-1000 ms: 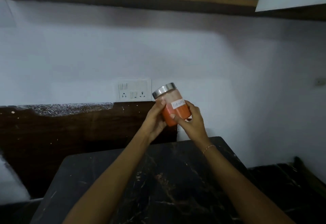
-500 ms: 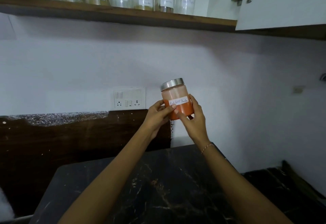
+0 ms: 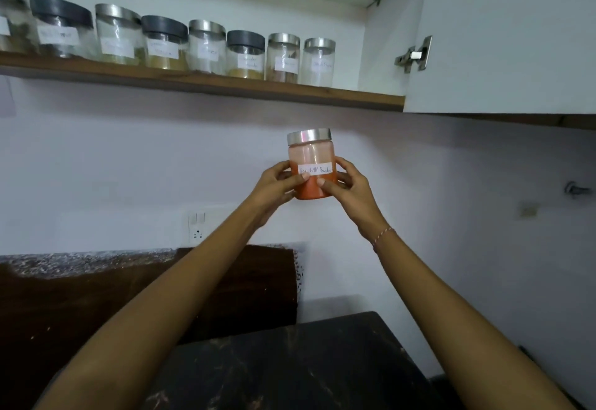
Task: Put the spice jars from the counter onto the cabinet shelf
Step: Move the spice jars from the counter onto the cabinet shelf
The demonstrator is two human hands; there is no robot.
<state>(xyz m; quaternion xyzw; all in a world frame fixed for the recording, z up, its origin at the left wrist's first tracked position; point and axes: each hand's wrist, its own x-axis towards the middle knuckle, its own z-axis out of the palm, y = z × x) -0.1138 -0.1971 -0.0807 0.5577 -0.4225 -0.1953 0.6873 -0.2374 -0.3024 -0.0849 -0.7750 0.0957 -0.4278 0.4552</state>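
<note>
Both arms are stretched up and forward, and between them the red chilli powder jar (image 3: 311,164) is held upright in the air, below the wooden cabinet shelf (image 3: 206,82) and well above the dark marbled surface (image 3: 290,364). The left hand (image 3: 277,184) has its grip wrapped round the jar's left side, thumb lying across the front just under the white handwritten label; the right hand (image 3: 350,184) grips the right side the same way, its thumb also on the front, so the two thumbs nearly meet on the orange lower half of the jar. The jar has a shiny steel lid, and the powder fills roughly the lower half, with a pale dusty film on the glass above. A thin bracelet (image 3: 382,235) circles the right wrist. On the shelf stands a row of labelled jars (image 3: 206,46), close together, some with steel lids and some with dark ones; the one with a steel lid at the right end (image 3: 318,61) leaves a bare stretch of shelf beside it before the cabinet's side wall. The white cabinet door (image 3: 503,35) stands open on the right, its metal hinge (image 3: 414,55) showing. On the wall below, partly hidden behind the left forearm, sits a white switch and socket plate (image 3: 197,227), above a dark brown backsplash (image 3: 96,296).
</note>
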